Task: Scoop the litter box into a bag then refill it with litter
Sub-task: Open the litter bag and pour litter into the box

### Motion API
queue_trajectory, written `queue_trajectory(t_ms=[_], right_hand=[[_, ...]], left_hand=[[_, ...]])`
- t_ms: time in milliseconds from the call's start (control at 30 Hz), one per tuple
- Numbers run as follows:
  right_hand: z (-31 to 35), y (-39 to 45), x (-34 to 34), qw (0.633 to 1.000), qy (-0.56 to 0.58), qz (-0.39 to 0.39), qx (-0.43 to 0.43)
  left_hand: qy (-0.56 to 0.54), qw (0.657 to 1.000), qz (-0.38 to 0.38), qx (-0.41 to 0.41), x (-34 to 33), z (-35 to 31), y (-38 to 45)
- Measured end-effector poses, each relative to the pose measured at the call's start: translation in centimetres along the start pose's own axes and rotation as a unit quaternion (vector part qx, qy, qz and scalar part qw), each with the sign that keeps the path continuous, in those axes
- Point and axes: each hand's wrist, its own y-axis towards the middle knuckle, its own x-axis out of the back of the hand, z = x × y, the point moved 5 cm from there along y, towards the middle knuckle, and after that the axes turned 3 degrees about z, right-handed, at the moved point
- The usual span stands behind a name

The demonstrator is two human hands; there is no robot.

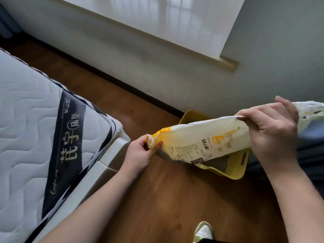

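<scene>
- A person holds a soft white and yellow plastic litter bag (201, 139) with both hands.
- The bag lies on its side in the air, above the yellow plastic litter box (240, 165).
- The left hand (140, 155) is at the bag's 9 o'clock end. Its fingers (156, 146) are curled and pinch the crinkled yellow corner there.
- The right hand (270, 134) is at the bag's 3 o'clock end. Its fingers are bent and grip the bag's top edge, with the thumb on the near side.
- The litter box sits on the brown wooden floor (157, 199), close to the pale wall (175, 71) at 12 o'clock.
- The bag hides most of the box. Some grey shows inside the box, under the bag.
- The box has a dark slot handle on its 3 o'clock side.
- A white quilted mattress (26, 120) with a dark band of writing lies at 9 o'clock from the bag.
- A white and green shoe (203, 232) is on the floor at 6 o'clock.
- A white patterned cloth (310, 109) shows at 3 o'clock, just past the right hand.
- A window sill with a tan edge (226, 63) is up on the wall at 12 o'clock.
</scene>
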Motion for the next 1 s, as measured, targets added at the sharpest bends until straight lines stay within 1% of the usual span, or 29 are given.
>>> queue_trajectory(t_ms=[133, 233, 300, 433, 533, 700, 867, 1000], right_hand=[[-1.3, -2.9, -4.7, 0.999, -0.009, -0.045, -0.028], [-1.7, -4.3, -7.7, 0.998, -0.006, -0.064, -0.024], [-2.5, -5.2, -9.5, 0.997, -0.003, -0.071, -0.027], [-3.8, -6.6, -12.0, 0.995, 0.006, -0.085, -0.041], [-4.5, -7.6, -13.8, 0.996, 0.011, -0.074, -0.045], [-7.0, -8.6, -15.2, 0.992, 0.043, -0.064, -0.098], [-7.4, -8.7, -16.2, 0.994, 0.042, -0.034, -0.092], [-7.6, -9.2, -17.0, 0.993, 0.059, -0.017, -0.099]], left_hand=[[0.065, 0.997, 0.025, -0.044, -1.0, 4.1, 3.1], [0.158, 0.983, 0.033, -0.083, -1.1, 6.4, 5.1], [0.194, 0.976, 0.032, -0.096, -1.2, 7.1, 6.4], [0.165, 0.983, 0.014, -0.084, -1.3, 8.2, 8.4], [0.149, 0.985, 0.017, -0.082, -1.8, 9.0, 8.8], [0.136, 0.986, 0.016, -0.094, -3.1, 8.6, 9.4], [0.120, 0.988, -0.028, -0.094, -2.9, 8.4, 9.3], [0.101, 0.990, -0.024, -0.098, -2.5, 8.4, 9.2]])
